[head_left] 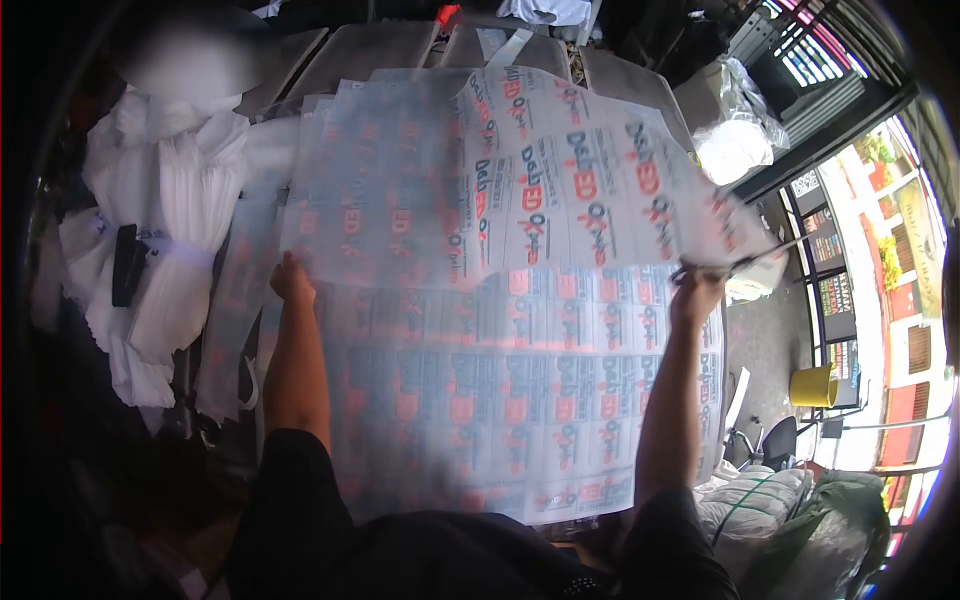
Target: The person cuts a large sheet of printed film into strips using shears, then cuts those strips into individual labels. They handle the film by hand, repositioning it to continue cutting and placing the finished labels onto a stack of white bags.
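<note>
A translucent printed plastic sheet (560,190), with rows of red and dark lettering, is lifted and curves over a stack of similar printed sheets (500,400). My left hand (293,279) is closed at the lifted sheet's near left corner. On the right, my right hand (699,293) is closed around the handles of a pair of scissors (748,264), their blades pointing to the right. The sheet's right end overlaps the scissors and looks smeared by motion.
Bundled white plastic (185,240) with a black object (126,265) on it lies at the left. Grey panels (375,60) line the far side. Wrapped bales (765,505) stand at the lower right, and a yellow bucket (813,385) is by the open doorway.
</note>
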`<action>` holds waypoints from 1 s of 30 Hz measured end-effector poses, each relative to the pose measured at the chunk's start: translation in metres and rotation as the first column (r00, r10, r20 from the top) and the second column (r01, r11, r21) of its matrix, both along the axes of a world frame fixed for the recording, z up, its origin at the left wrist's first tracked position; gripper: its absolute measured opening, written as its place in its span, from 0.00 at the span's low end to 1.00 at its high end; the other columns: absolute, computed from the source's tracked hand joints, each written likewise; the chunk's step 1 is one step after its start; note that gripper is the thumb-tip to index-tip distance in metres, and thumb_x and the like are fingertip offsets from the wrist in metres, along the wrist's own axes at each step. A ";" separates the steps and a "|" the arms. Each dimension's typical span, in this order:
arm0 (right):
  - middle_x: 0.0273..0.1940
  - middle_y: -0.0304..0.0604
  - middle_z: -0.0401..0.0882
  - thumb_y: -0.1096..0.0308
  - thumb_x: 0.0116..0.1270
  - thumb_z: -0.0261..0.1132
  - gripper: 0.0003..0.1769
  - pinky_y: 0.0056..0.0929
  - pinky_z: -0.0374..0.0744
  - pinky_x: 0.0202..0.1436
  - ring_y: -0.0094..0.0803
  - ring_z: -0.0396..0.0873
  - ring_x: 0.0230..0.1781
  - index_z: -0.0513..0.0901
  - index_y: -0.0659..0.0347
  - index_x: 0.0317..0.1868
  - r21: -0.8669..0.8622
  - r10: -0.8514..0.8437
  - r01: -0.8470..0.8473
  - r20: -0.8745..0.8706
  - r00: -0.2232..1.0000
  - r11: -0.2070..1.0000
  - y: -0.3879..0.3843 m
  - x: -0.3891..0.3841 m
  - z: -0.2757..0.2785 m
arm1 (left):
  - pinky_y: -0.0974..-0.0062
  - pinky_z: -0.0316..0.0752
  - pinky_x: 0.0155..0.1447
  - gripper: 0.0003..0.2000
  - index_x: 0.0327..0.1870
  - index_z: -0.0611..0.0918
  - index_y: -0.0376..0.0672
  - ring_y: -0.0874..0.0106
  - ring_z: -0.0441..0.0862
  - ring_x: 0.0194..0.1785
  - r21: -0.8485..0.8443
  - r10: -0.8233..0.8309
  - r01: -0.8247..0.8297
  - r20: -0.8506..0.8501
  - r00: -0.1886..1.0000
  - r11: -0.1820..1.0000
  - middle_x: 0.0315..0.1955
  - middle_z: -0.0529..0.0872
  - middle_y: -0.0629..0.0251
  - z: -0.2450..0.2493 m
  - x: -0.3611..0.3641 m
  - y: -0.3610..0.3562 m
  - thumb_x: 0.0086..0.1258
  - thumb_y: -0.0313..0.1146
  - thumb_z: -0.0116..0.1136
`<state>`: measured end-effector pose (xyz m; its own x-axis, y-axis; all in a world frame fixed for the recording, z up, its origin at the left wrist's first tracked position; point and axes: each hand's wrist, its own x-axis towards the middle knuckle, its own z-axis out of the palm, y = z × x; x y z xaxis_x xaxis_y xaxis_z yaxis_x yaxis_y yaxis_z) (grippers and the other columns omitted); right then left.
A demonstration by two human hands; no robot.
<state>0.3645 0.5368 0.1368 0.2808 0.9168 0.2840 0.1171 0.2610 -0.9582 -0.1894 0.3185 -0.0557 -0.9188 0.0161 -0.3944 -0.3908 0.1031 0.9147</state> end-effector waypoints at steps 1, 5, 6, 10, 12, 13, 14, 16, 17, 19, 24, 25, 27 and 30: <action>0.30 0.42 0.74 0.75 0.58 0.60 0.12 0.28 0.77 0.35 0.25 0.74 0.29 0.69 0.66 0.41 -0.134 -0.011 -0.009 -0.145 0.989 0.991 0.008 0.022 -0.057 | 0.64 0.75 0.36 0.19 0.46 0.78 0.32 0.63 0.80 0.41 -0.028 0.000 0.000 0.011 1.000 1.000 0.41 0.81 0.53 0.001 -0.001 0.000 0.67 0.43 0.55; 0.28 0.39 0.72 0.75 0.60 0.56 0.04 0.29 0.76 0.39 0.22 0.72 0.28 0.69 0.60 0.34 -0.336 -0.282 0.060 -0.663 0.694 0.940 -0.018 0.054 -0.157 | 0.65 0.77 0.39 0.19 0.51 0.76 0.35 0.63 0.80 0.39 -0.234 -0.236 0.181 -0.231 0.944 0.955 0.40 0.81 0.53 -0.058 -0.043 -0.013 0.67 0.41 0.55; 0.30 0.39 0.74 0.74 0.59 0.56 0.04 0.28 0.75 0.39 0.23 0.72 0.29 0.69 0.59 0.33 -0.386 -0.271 0.054 -0.533 0.802 0.921 -0.022 0.062 -0.167 | 0.66 0.77 0.36 0.20 0.55 0.75 0.37 0.65 0.80 0.36 -0.659 -0.541 0.170 -0.412 0.734 0.732 0.38 0.81 0.55 -0.111 -0.084 -0.027 0.67 0.41 0.56; 0.20 0.34 0.69 0.70 0.61 0.56 0.04 0.18 0.58 0.14 0.18 0.62 0.13 0.75 0.61 0.32 -0.414 -0.259 0.125 -0.285 0.923 0.902 -0.018 0.073 -0.154 | 0.62 0.78 0.51 0.28 0.50 0.77 0.32 0.56 0.81 0.47 -0.489 -0.285 0.156 -0.201 0.937 0.858 0.47 0.80 0.46 -0.069 -0.081 -0.022 0.71 0.54 0.43; 0.23 0.37 0.74 0.70 0.61 0.56 0.04 0.18 0.58 0.15 0.18 0.62 0.14 0.72 0.60 0.31 -0.396 -0.201 0.086 -0.260 0.944 0.914 -0.014 0.082 -0.149 | 0.60 0.80 0.46 0.24 0.47 0.78 0.32 0.58 0.82 0.43 -0.303 -0.143 0.094 -0.144 0.979 0.948 0.42 0.82 0.49 -0.059 -0.083 -0.025 0.72 0.49 0.46; 0.29 0.42 0.79 0.70 0.62 0.54 0.04 0.19 0.62 0.18 0.18 0.64 0.17 0.70 0.61 0.32 -0.420 -0.188 0.073 -0.241 0.952 0.905 -0.012 0.086 -0.149 | 0.62 0.79 0.49 0.21 0.51 0.78 0.33 0.60 0.80 0.48 -0.081 -0.078 0.077 -0.017 0.997 0.994 0.49 0.80 0.52 -0.039 -0.070 -0.026 0.71 0.46 0.49; 0.35 0.47 0.81 0.69 0.63 0.53 0.05 0.20 0.66 0.23 0.19 0.67 0.20 0.70 0.62 0.36 -0.453 -0.165 0.039 -0.241 0.957 0.891 -0.012 0.093 -0.156 | 0.62 0.79 0.49 0.21 0.51 0.78 0.33 0.60 0.80 0.48 -0.077 -0.102 0.101 -0.016 0.995 0.992 0.49 0.80 0.52 -0.033 -0.061 -0.028 0.71 0.46 0.49; 0.35 0.48 0.81 0.69 0.62 0.53 0.05 0.21 0.68 0.25 0.20 0.67 0.21 0.69 0.62 0.37 -0.487 -0.138 0.032 -0.184 0.973 0.873 -0.026 0.099 -0.152 | 0.63 0.73 0.60 0.23 0.60 0.72 0.36 0.60 0.74 0.58 0.341 -0.172 0.154 0.025 0.985 0.927 0.57 0.74 0.54 -0.029 -0.045 -0.037 0.71 0.44 0.51; 0.36 0.48 0.81 0.68 0.62 0.56 0.08 0.20 0.68 0.25 0.20 0.68 0.22 0.71 0.62 0.37 -0.502 -0.189 0.082 -0.165 0.968 0.861 -0.036 0.098 -0.151 | 0.63 0.73 0.60 0.23 0.60 0.72 0.36 0.60 0.74 0.58 0.343 -0.186 0.167 0.023 0.982 0.924 0.57 0.74 0.54 -0.021 -0.034 -0.040 0.71 0.44 0.51; 0.33 0.42 0.78 0.65 0.63 0.56 0.10 0.21 0.69 0.28 0.21 0.68 0.23 0.73 0.62 0.39 -0.595 -0.126 0.017 -0.142 0.982 0.804 -0.053 0.119 -0.155 | 0.59 0.63 0.68 0.27 0.67 0.63 0.39 0.59 0.66 0.65 0.556 -0.208 0.151 0.042 0.977 0.818 0.62 0.68 0.56 0.000 -0.004 -0.042 0.72 0.43 0.51; 0.32 0.35 0.79 0.64 0.59 0.59 0.09 0.25 0.68 0.28 0.23 0.64 0.23 0.78 0.60 0.35 -0.771 0.150 -0.013 0.107 0.983 0.637 -0.041 0.159 -0.139 | 0.58 0.58 0.70 0.27 0.68 0.61 0.41 0.58 0.65 0.66 0.606 -0.301 0.144 0.165 0.939 0.782 0.62 0.68 0.55 0.017 0.037 -0.035 0.72 0.41 0.51; 0.32 0.35 0.79 0.63 0.59 0.58 0.09 0.25 0.68 0.28 0.22 0.64 0.23 0.77 0.60 0.33 -0.754 0.210 -0.052 0.116 0.971 0.655 -0.030 0.165 -0.136 | 0.59 0.61 0.69 0.26 0.66 0.63 0.40 0.59 0.65 0.65 0.622 -0.407 0.239 0.142 0.902 0.746 0.61 0.68 0.56 0.006 0.039 -0.033 0.72 0.41 0.51; 0.26 0.35 0.74 0.60 0.60 0.59 0.12 0.25 0.68 0.25 0.23 0.65 0.21 0.77 0.61 0.31 -0.735 0.331 -0.095 0.183 0.926 0.671 0.003 0.170 -0.126 | 0.60 0.65 0.67 0.24 0.64 0.65 0.40 0.60 0.68 0.62 0.584 -0.516 0.353 0.135 0.846 0.731 0.58 0.70 0.56 -0.037 0.027 -0.020 0.72 0.41 0.51; 0.23 0.32 0.70 0.58 0.62 0.60 0.13 0.25 0.67 0.23 0.22 0.65 0.20 0.78 0.60 0.31 -0.749 0.570 -0.229 0.233 0.788 0.622 0.063 0.157 -0.074 | 0.63 0.72 0.60 0.20 0.60 0.68 0.40 0.62 0.74 0.56 0.498 -0.638 0.510 0.120 0.760 0.701 0.52 0.75 0.58 -0.025 0.057 0.006 0.71 0.38 0.52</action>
<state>0.5215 0.5994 0.0633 -0.1513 0.8827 -0.4448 0.5803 -0.2849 -0.7629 -0.1322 0.3240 -0.0809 -0.5317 0.7229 -0.4412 -0.6129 0.0311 0.7896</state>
